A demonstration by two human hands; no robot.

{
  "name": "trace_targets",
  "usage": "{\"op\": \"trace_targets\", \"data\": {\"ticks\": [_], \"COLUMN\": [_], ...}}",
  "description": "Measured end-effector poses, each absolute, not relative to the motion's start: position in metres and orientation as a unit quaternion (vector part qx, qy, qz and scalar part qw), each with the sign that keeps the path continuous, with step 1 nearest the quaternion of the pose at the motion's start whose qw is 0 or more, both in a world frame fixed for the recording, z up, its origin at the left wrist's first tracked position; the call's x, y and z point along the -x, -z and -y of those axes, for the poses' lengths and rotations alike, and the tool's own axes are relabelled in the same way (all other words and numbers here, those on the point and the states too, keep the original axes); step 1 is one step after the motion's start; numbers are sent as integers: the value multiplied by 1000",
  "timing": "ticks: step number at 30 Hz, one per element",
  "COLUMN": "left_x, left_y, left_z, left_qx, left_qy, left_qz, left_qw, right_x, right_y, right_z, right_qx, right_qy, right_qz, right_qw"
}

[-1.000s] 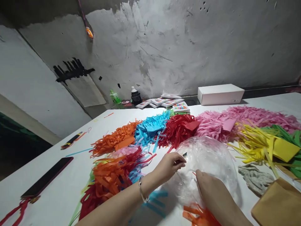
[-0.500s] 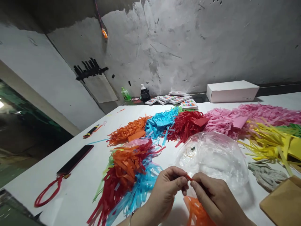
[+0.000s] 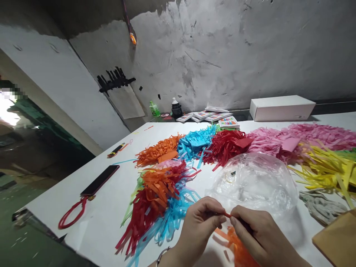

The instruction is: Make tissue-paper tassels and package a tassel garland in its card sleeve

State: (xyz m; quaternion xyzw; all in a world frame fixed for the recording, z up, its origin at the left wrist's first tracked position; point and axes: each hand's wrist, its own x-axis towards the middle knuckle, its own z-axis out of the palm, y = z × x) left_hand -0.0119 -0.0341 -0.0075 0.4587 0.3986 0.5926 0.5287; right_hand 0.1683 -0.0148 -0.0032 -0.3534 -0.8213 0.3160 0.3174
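My left hand (image 3: 201, 226) and my right hand (image 3: 257, 230) meet near the front of the table. Thumb and fingertips of each pinch a thin twisted part of an orange paper tassel (image 3: 227, 214). Its loose orange fringe (image 3: 239, 248) hangs below, partly hidden behind my right hand. Left of my hands lies a mixed pile of fringed tassels, with orange strips (image 3: 158, 183), dark red strips (image 3: 140, 211) and light blue strips (image 3: 171, 209). Just beyond my right hand rests a crumpled clear plastic bag (image 3: 258, 181).
Behind, fringed bundles form a row: orange (image 3: 158, 150), blue (image 3: 196, 142), red (image 3: 229, 144), pink (image 3: 267, 139), yellow (image 3: 322, 170). A phone (image 3: 100, 180) with a red strap and a box cutter (image 3: 116, 150) lie left. Grey gloves (image 3: 322, 205) and brown cardboard (image 3: 336, 237) are right; a white box (image 3: 282, 108) stands behind.
The view has swung slightly left, so the scene sits further right. Both hands keep their pinch on the twisted orange paper, the fingertips a little further apart.
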Motion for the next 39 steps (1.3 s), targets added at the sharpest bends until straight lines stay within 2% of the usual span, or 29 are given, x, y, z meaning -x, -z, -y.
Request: {"op": "trace_targets", "data": {"ticks": [4,7,10,15,20,23,30,34,39], "left_x": [16,15,14,14,16,17,24,25,24], "left_y": [4,0,-1,2,3,5,2,1,-1], "left_z": [40,42,42,42,43,43,43,43,46], "left_qx": [-648,-691,-680,-601,-553,-554,-587,-604,-627], "left_qy": [-549,-525,-513,-505,-502,-507,-500,-498,-483], "left_qz": [-384,-377,-399,-438,-443,-451,-465,-463,-469], "left_qw": [362,324,340,438,496,482,435,417,391], "right_x": [-171,-172,-172,-172,-170,-169,-171,-171,-167], "right_y": [4,3,1,-2,2,5,2,3,7], "right_z": [13,13,14,15,13,13,14,13,15], "right_qx": [372,366,357,340,321,314,324,326,307], "right_qy": [-312,-318,-339,-344,-294,-272,-361,-335,-311], "right_qz": [838,843,835,839,860,867,839,851,857], "right_qw": [248,233,246,250,266,276,246,239,271]}}
